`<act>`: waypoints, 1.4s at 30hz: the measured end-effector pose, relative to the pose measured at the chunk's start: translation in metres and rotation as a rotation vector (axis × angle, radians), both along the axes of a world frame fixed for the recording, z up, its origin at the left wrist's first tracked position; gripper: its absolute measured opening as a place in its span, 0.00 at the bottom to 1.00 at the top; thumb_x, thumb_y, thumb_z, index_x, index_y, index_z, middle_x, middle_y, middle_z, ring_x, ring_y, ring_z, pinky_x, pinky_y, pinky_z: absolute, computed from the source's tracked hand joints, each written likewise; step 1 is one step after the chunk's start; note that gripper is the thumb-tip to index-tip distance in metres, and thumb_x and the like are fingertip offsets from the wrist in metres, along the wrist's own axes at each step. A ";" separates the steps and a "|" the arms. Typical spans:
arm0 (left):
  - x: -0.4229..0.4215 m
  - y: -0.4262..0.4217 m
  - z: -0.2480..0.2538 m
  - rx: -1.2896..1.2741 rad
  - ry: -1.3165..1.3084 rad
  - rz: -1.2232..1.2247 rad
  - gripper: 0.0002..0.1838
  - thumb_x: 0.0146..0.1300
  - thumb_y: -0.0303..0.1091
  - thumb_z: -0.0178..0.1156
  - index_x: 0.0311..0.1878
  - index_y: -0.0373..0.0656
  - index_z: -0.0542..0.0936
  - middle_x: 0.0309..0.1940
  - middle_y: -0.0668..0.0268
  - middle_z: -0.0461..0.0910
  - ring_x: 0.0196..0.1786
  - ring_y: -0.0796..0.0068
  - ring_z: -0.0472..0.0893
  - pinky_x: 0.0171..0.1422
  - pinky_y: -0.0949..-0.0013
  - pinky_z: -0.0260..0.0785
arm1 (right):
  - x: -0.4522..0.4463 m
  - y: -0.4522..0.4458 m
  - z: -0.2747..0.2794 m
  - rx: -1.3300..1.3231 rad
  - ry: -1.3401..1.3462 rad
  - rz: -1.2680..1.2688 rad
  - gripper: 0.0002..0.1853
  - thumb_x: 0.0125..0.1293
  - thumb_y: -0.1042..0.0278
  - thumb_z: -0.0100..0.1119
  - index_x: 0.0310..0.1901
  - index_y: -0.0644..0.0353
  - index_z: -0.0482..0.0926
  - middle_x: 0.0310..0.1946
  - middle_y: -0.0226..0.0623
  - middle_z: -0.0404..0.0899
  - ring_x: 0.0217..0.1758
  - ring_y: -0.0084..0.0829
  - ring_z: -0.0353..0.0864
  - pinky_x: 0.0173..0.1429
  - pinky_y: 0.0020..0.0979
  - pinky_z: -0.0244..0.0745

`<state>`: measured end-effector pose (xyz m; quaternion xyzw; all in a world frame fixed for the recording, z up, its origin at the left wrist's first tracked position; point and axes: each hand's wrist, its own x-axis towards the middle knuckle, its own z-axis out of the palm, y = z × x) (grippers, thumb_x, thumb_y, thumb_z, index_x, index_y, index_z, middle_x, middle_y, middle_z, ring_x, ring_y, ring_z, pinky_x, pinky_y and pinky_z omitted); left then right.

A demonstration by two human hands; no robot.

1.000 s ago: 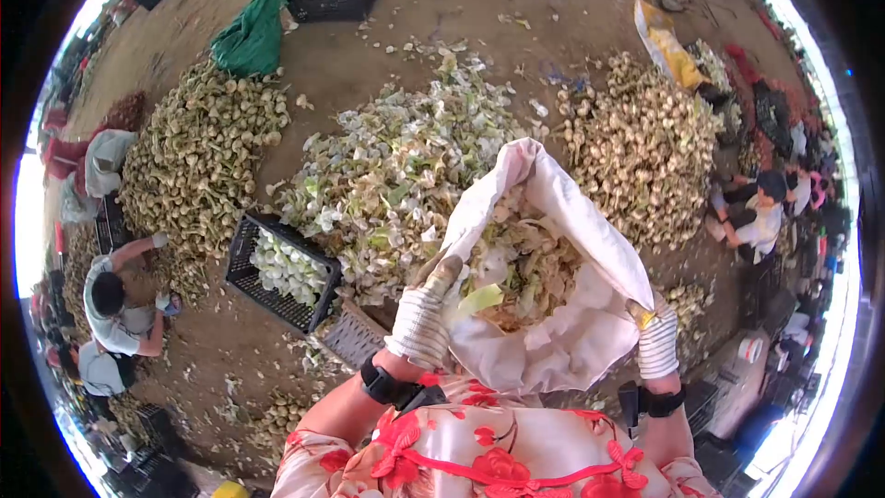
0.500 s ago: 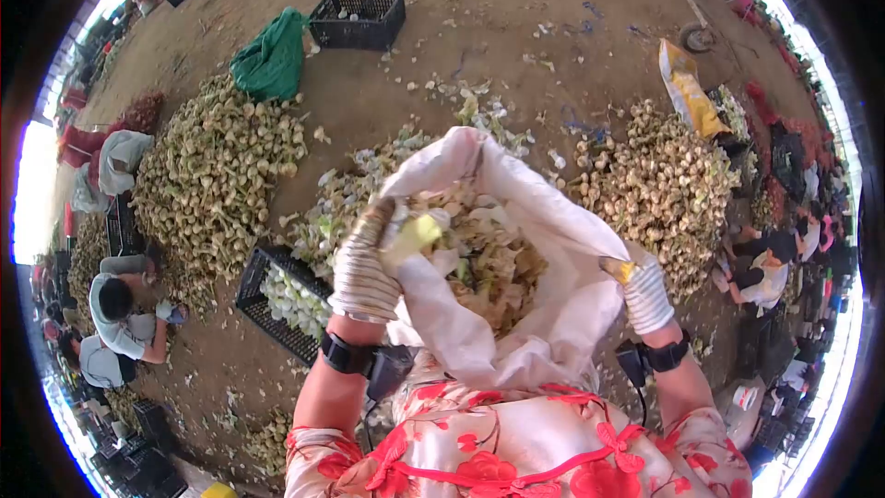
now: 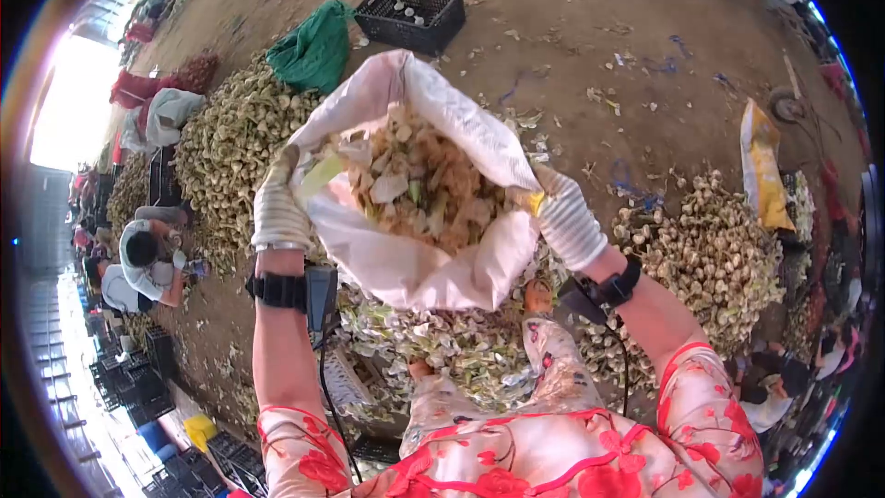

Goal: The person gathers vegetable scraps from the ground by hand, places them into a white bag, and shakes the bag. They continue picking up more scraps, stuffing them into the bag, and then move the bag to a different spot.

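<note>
A white woven sack (image 3: 410, 275) hangs in front of me with its mouth spread wide. Inside lie dry garlic skins and leaf scraps (image 3: 419, 175), brown and pale. My left hand (image 3: 279, 207), in a striped work glove, grips the left side of the rim. A pale green scrap (image 3: 323, 171) sits at the rim beside that hand. On the right side, my right hand (image 3: 564, 217), gloved alike, is closed on the rim; a yellow patch shows at its fingers. Loose peelings (image 3: 461, 341) cover the ground below the sack, around my feet.
Garlic heaps lie at left (image 3: 235, 134) and right (image 3: 710, 249). A black crate (image 3: 410, 17) with a few pale bulbs and a green sack (image 3: 313, 48) are ahead. A yellow-white sack (image 3: 765, 166) lies at right. A person (image 3: 147, 254) crouches at left.
Both hands have lifted the sack forward and away from my body, moving it left in view. Its mouth tips more toward me, and my feet and the peelings below now show.
</note>
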<state>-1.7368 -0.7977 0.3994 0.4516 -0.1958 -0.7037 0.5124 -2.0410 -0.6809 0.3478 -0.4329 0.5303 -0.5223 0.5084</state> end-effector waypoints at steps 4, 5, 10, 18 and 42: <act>-0.037 -0.046 -0.027 -0.055 -0.068 0.093 0.16 0.55 0.33 0.60 0.44 0.35 0.74 0.38 0.60 0.78 0.36 0.66 0.78 0.40 0.68 0.73 | -0.026 -0.051 -0.034 -0.096 0.147 -0.072 0.10 0.55 0.73 0.58 0.38 0.65 0.75 0.27 0.37 0.78 0.28 0.22 0.71 0.31 0.26 0.67; -0.044 -0.059 -0.039 -0.089 -0.131 0.085 0.15 0.55 0.32 0.59 0.44 0.35 0.74 0.37 0.60 0.78 0.35 0.66 0.77 0.39 0.68 0.73 | -0.032 -0.066 -0.049 -0.063 0.161 -0.090 0.10 0.55 0.72 0.58 0.39 0.65 0.75 0.28 0.38 0.79 0.28 0.23 0.72 0.32 0.27 0.68; -0.053 -0.117 -0.195 -0.068 -0.172 0.203 0.17 0.55 0.24 0.56 0.50 0.41 0.72 0.45 0.59 0.75 0.41 0.64 0.75 0.45 0.65 0.72 | -0.057 -0.115 -0.186 0.015 0.576 -0.088 0.15 0.55 0.65 0.57 0.42 0.63 0.74 0.32 0.49 0.78 0.32 0.38 0.77 0.38 0.32 0.70; -0.035 -0.111 -0.345 -0.278 -0.675 0.153 0.10 0.58 0.36 0.54 0.40 0.42 0.76 0.33 0.69 0.77 0.34 0.68 0.76 0.42 0.73 0.69 | -0.081 -0.155 -0.301 0.248 0.303 -0.191 0.19 0.55 0.60 0.55 0.43 0.66 0.74 0.33 0.51 0.77 0.35 0.38 0.76 0.40 0.35 0.69; 0.284 0.399 -0.654 0.829 -0.495 0.568 0.34 0.53 0.64 0.49 0.56 0.48 0.69 0.52 0.67 0.71 0.49 0.65 0.71 0.51 0.63 0.65 | -0.029 -0.036 -0.648 0.501 1.190 0.219 0.37 0.57 0.35 0.40 0.48 0.69 0.69 0.45 0.59 0.71 0.51 0.51 0.69 0.52 0.41 0.63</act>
